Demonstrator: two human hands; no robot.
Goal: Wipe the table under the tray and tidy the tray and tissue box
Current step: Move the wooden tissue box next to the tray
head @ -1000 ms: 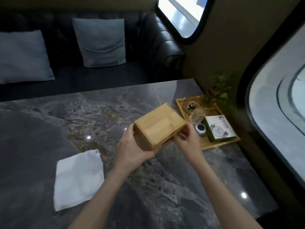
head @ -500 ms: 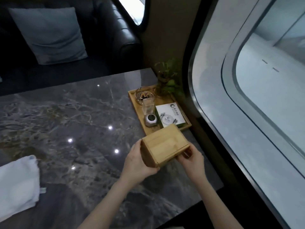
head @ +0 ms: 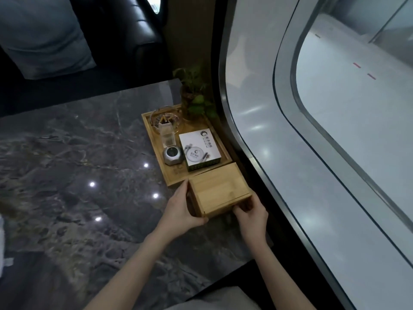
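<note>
A wooden tissue box (head: 220,190) sits low at the near end of the wooden tray (head: 154,139), close to the table's right edge. My left hand (head: 181,209) grips its left side and near corner. My right hand (head: 251,212) holds its near right corner, fingers curled under the edge. The tray carries a glass ashtray (head: 165,120), a clear holder (head: 167,136), a small metal hexagonal object (head: 173,155) and a white printed box (head: 199,147). Whether the tissue box rests on the dark marble table (head: 78,175) or hovers just above it I cannot tell.
A small potted plant (head: 195,95) stands at the tray's far right corner against the wall. A curved window frame (head: 243,130) runs along the table's right edge. A black sofa with a grey cushion (head: 42,36) lies beyond. A white cloth edge (head: 1,242) shows at far left.
Both hands carried the tissue box from the table's middle to the right and down beside the tray's near end. The view swung right, so the white cloth slid almost out of sight.
</note>
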